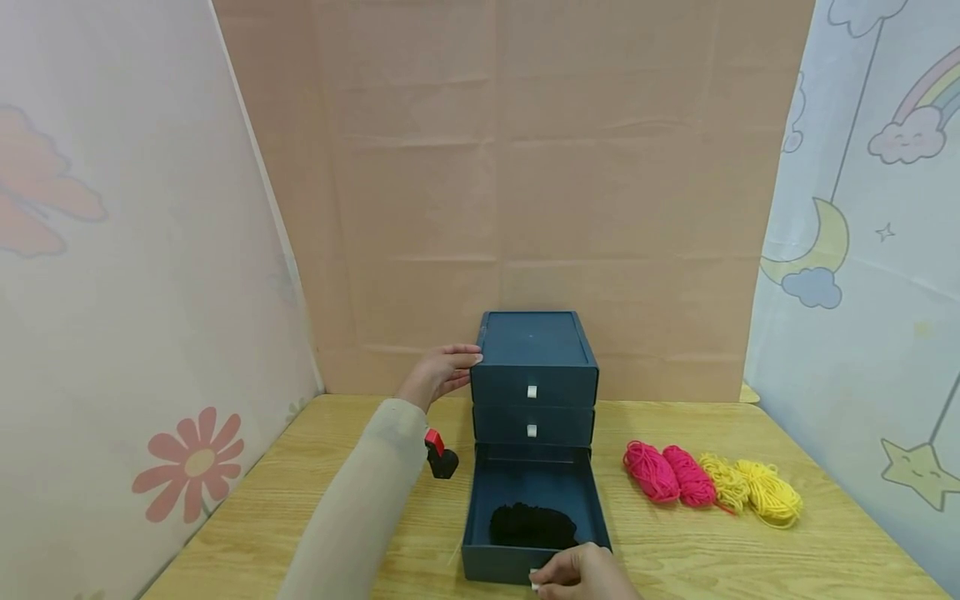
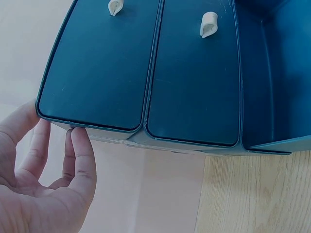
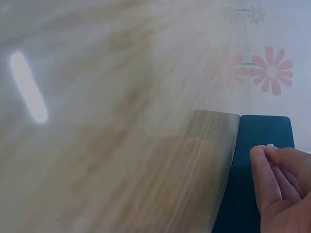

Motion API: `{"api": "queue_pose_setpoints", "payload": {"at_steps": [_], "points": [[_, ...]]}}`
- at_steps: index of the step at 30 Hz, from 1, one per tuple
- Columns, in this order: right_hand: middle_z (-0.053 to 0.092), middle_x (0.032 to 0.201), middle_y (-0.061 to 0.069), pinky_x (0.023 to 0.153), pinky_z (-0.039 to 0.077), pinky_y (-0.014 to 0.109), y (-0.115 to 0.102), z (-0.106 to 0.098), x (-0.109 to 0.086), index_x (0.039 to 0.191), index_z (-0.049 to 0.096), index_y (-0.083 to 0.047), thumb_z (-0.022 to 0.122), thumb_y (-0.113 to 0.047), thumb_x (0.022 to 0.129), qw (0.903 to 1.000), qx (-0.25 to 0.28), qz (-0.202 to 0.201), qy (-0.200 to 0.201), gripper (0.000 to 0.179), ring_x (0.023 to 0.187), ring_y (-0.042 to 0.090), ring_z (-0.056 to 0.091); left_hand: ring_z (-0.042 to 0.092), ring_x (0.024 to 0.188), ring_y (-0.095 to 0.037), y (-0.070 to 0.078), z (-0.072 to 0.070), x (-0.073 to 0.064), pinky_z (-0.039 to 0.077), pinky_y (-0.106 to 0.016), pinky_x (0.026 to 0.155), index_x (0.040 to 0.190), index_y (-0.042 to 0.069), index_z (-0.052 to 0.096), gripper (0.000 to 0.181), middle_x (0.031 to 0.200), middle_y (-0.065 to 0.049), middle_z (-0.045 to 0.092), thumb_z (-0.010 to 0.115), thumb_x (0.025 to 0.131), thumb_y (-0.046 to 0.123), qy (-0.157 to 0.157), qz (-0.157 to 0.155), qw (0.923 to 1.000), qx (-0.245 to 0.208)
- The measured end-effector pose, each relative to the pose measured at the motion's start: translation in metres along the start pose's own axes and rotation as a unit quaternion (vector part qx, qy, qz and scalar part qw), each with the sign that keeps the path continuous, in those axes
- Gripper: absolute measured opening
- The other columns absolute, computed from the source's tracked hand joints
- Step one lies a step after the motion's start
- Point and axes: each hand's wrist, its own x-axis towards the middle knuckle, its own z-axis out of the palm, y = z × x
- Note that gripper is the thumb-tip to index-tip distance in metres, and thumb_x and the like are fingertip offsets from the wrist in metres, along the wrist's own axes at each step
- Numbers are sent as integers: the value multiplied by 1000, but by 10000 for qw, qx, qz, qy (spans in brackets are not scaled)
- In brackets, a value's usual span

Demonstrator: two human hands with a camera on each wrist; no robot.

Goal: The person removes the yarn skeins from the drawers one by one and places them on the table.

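Right hand (image 1: 587, 575), pinching the blue plastic drawer's (image 1: 498, 565) white tab (image 1: 534, 573), should move level while left hand (image 1: 442, 374), fingers apart, braces the blue cabinet (image 1: 536, 340).

Left arm (image 1: 352, 508), one: pale-sleeved, extended forward, slanting rightward from the lower edge of the head view. Left hand (image 1: 438, 371), one: fingers (image 2: 83, 165) slightly bent, parted, pointing rightward. Right hand (image 1: 585, 573), one: lower and nearer, thumb and fingertips (image 3: 258, 154) pinched together.

Smooth plastic drawer (image 1: 498, 567), glossy table (image 1: 690, 558).
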Motion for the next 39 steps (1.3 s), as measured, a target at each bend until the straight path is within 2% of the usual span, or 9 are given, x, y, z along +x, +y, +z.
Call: {"api": "queue_pose_setpoints", "payload": {"at_steps": [7,10,14,18,21,25,29,32,39], "points": [[70,82,8,66,55,28,0,0,0,90,73,-1,70,-10,80,10000,59,-54,-45,14,71,15,64,59,92,-19,-1,0,-1,47,-33,92,109,13,66,24,110,-6,61,66,86,19,38,-21,9999,102],[70,85,9,68,54,27,0,-3,-1,93,71,0,69,-9,81,9995,191,-86,-226,15,72,15,63,59,96,-20,-1,1,-1,45,-35,94,110,13,66,25,112,-6,60,65,87,19,22,3,9999,119],[67,95,13,73,53,27,-2,-10,-5,106,65,3,64,-8,85,9933,629,-289,-921,23,79,18,63,59,99,-22,-1,1,-1,45,-35,94,112,13,65,25,114,-7,60,65,87,19,-8,23,9999,119],[63,104,18,79,52,27,-10,-20,-8,117,55,7,58,-8,90,9773,1052,-551,-1755,31,87,19,63,56,102,-23,-1,0,-1,45,-35,95,111,13,65,24,116,-6,59,65,87,18,28,-19,9999,107],[62,105,20,79,51,25,-24,-30,-11,117,54,7,57,-9,91,9717,1214,-510,-1960,30,88,19,60,55,101,-24,-1,0,-1,43,-36,96,110,13,65,24,115,-6,59,66,86,18,25,-18,10000,65],[62,105,20,78,53,33,-45,-48,-12,116,57,2,58,-11,91,9785,1240,-323,-1618,28,88,23,60,58,97,-21,-1,1,-2,43,-37,96,110,13,65,24,112,-7,60,65,87,18,25,25,9999,106],[61,110,17,79,53,42,-59,-71,-7,118,55,-1,56,-15,93,9849,1168,-624,-1119,29,95,27,61,58,98,-22,0,0,-3,43,-37,96,111,13,65,25,113,-7,60,65,87,18,16,34,9999,122],[58,114,17,82,52,41,-61,-82,2,121,52,1,53,-15,94,9855,1168,-853,-885,31,99,27,59,58,99,-22,-1,-1,-4,43,-37,96,112,12,64,25,114,-7,59,64,88,18,15,31,9999,137],[55,118,16,87,49,42,-48,-86,33,124,52,-2,57,-18,93,9892,1023,-799,-674,36,103,26,57,56,104,-24,-1,-1,-3,42,-37,97,112,13,64,26,116,-7,59,65,87,17,-11,22,10000,87]]}}
